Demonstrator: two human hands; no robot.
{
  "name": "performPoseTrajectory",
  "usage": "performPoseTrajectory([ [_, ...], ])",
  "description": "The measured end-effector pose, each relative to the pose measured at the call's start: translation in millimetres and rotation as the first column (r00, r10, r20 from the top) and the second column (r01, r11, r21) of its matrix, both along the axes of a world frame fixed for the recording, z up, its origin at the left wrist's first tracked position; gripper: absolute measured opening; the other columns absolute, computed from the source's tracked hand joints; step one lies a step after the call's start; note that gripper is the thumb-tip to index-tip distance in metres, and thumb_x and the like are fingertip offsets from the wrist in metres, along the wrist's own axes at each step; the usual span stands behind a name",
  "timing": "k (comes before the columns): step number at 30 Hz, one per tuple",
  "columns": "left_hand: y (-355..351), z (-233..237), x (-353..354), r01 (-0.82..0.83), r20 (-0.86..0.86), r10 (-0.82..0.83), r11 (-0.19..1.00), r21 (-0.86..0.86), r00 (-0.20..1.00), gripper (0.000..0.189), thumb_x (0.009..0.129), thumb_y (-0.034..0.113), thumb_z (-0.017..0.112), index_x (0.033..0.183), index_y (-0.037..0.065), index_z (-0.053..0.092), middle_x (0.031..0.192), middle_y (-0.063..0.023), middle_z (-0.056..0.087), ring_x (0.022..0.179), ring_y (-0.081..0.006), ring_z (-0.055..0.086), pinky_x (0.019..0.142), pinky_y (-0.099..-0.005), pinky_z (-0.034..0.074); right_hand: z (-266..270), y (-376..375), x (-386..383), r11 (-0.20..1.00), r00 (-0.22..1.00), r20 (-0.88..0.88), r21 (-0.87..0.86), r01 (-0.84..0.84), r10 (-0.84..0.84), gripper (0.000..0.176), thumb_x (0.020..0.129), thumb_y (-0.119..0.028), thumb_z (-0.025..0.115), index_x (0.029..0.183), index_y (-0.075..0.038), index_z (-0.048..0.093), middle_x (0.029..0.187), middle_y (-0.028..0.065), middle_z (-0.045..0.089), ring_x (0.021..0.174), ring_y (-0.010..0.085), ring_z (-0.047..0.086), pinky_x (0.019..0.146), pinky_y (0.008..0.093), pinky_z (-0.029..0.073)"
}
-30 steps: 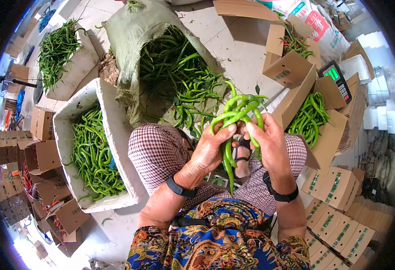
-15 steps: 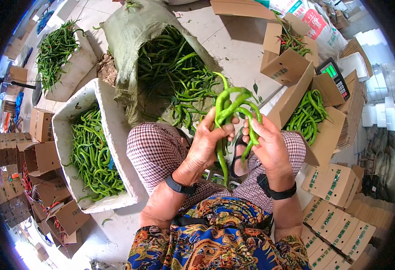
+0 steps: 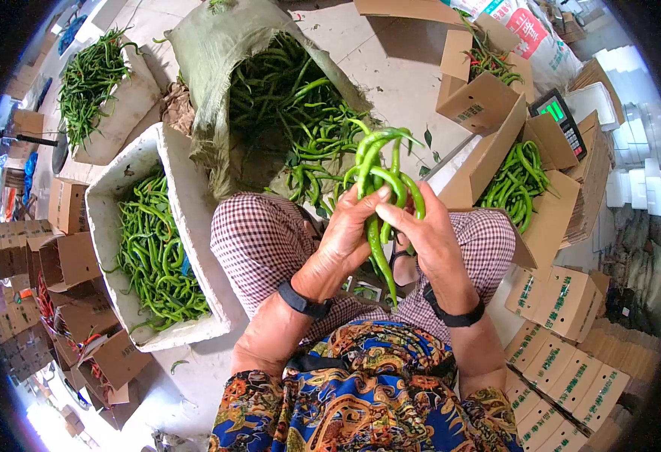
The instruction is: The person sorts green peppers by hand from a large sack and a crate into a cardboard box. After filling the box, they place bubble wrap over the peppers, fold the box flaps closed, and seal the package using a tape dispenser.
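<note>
Several long green chili peppers (image 3: 375, 162) are bunched between my two hands, above my knees. My left hand (image 3: 349, 230) grips the bunch from the left, its thumb across the peppers. From the right, my right hand (image 3: 428, 230) closes on the same bunch, thumb and fingers against the peppers. Curved tips stick up over the fingers, and one pepper hangs down below them. Just beyond, a large woven sack (image 3: 202, 68) lies with its mouth open, and loose green peppers (image 3: 323, 128) spill out onto the floor.
At left stands a white foam box (image 3: 104, 218) of green peppers; another foam box (image 3: 131, 113) is heaped behind it. On the right are an open carton (image 3: 488, 166) with peppers, a digital scale (image 3: 560, 124) and a carton (image 3: 473, 105) with red and green peppers. Stacked cartons (image 3: 564, 369) fill the lower right.
My hands have drawn closer together. The peppers that my right hand held apart at the right are now gathered against the bunch in my left hand.
</note>
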State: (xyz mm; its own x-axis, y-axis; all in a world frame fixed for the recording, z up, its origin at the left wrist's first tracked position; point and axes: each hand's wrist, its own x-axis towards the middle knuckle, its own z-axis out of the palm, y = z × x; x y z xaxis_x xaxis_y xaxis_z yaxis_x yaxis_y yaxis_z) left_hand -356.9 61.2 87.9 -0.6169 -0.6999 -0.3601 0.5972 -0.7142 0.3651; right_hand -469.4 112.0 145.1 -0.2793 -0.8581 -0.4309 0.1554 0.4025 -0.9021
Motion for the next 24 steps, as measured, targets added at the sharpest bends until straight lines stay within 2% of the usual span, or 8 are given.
performPoseTrajectory([
  [1, -0.7, -0.2, 0.2, 0.006, 0.010, -0.006, 1.000, 0.020, 1.000, 0.025, 0.093, 0.011, 0.061, 0.115, 0.002, 0.056, 0.101, -0.0081, 0.065, 0.089, -0.0175, 0.065, 0.081, -0.0322, 0.055, -5.7, -3.7, 0.9, 0.998, 0.999, -0.014, -0.044, 0.048, -0.049, 0.042, 0.082, -0.022, 0.074, 0.115, -0.003, 0.057, 0.085, -0.0047, 0.056, 0.064, 0.0003, 0.046, 0.052, 0.0155, 0.035],
  [4, -2.9, -5.7, -0.5, 0.006, 0.011, -0.007, 0.999, 0.040, 1.000, 0.026, 0.092, 0.011, 0.062, 0.116, 0.002, 0.056, 0.103, -0.0073, 0.064, 0.091, -0.0167, 0.064, 0.081, -0.0322, 0.055, -8.7, -9.2, -16.8, 0.998, 0.996, 0.064, -0.018, -0.068, 0.069, 0.036, 0.083, -0.021, 0.073, 0.111, -0.003, 0.063, 0.088, -0.0009, 0.063, 0.072, 0.0049, 0.055, 0.062, 0.0191, 0.043],
  [6, -4.3, -6.5, 0.5, -0.001, 0.005, 0.001, 0.999, 0.039, 1.000, 0.026, 0.092, 0.011, 0.062, 0.116, 0.002, 0.056, 0.104, -0.0069, 0.064, 0.092, -0.0166, 0.064, 0.080, -0.0324, 0.055, -13.6, -11.8, -27.6, 0.999, 0.978, 0.204, -0.028, -0.030, 0.035, 0.032, 0.085, -0.023, 0.068, 0.110, -0.004, 0.065, 0.080, -0.0052, 0.061, 0.059, -0.0009, 0.046, 0.050, 0.0153, 0.032],
  [8, -2.5, -6.3, -0.1, -0.010, -0.031, 0.009, 0.999, -0.031, 0.999, 0.030, 0.091, 0.013, 0.064, 0.119, 0.004, 0.056, 0.106, -0.0067, 0.064, 0.093, -0.0185, 0.064, 0.086, -0.0339, 0.054, -12.9, -13.1, -39.7, 0.996, 0.950, 0.301, -0.030, -0.079, 0.084, 0.027, 0.087, -0.020, 0.065, 0.108, -0.003, 0.064, 0.079, -0.0023, 0.062, 0.059, 0.0027, 0.050, 0.051, 0.0175, 0.037],
  [15, -7.3, -2.1, 4.4, 0.034, 0.217, -0.007, 0.992, -0.118, 0.976, 0.031, 0.092, 0.009, 0.060, 0.121, 0.001, 0.052, 0.100, -0.0086, 0.063, 0.076, -0.0104, 0.056, 0.062, -0.0224, 0.047, -33.0, -9.5, -70.7, 0.999, 0.850, 0.525, 0.005, 0.047, -0.043, 0.023, 0.089, -0.018, 0.061, 0.105, -0.002, 0.059, 0.082, 0.0051, 0.065, 0.067, 0.0126, 0.060, 0.061, 0.0242, 0.048],
  [20, -10.6, 9.9, 9.4, 0.003, 0.278, 0.086, 0.953, -0.304, 0.957, 0.043, 0.096, 0.012, 0.052, 0.134, 0.000, 0.039, 0.093, -0.0074, 0.059, 0.068, -0.0084, 0.050, 0.059, -0.0213, 0.041, -32.5, -8.9, -48.6, 0.996, 0.996, -0.034, -0.024, 0.082, -0.083, 0.028, 0.091, -0.015, 0.061, 0.115, -0.001, 0.057, 0.092, 0.0059, 0.063, 0.079, 0.0131, 0.059, 0.069, 0.0264, 0.048],
  [22, -11.0, 10.9, 11.4, 0.026, 0.331, 0.117, 0.918, -0.396, 0.936, 0.044, 0.096, 0.013, 0.052, 0.136, 0.001, 0.038, 0.091, -0.0056, 0.060, 0.067, -0.0084, 0.051, 0.059, -0.0216, 0.042, -30.3, -8.7, -49.6, 0.995, 0.996, 0.002, -0.023, 0.095, -0.094, 0.030, 0.092, -0.015, 0.060, 0.118, -0.001, 0.056, 0.095, 0.0059, 0.062, 0.083, 0.0132, 0.059, 0.074, 0.0260, 0.048],
  [24, -11.2, 10.9, 12.6, 0.250, 0.514, 0.082, 0.801, -0.544, 0.854, 0.045, 0.096, 0.014, 0.052, 0.137, 0.003, 0.038, 0.085, -0.0052, 0.060, 0.066, -0.0089, 0.053, 0.058, -0.0232, 0.044, -26.7, -8.3, -57.0, 0.992, 0.910, 0.403, -0.028, 0.122, -0.101, 0.034, 0.091, -0.015, 0.061, 0.121, 0.001, 0.055, 0.098, 0.0056, 0.062, 0.088, 0.0127, 0.058, 0.080, 0.0255, 0.047],
])
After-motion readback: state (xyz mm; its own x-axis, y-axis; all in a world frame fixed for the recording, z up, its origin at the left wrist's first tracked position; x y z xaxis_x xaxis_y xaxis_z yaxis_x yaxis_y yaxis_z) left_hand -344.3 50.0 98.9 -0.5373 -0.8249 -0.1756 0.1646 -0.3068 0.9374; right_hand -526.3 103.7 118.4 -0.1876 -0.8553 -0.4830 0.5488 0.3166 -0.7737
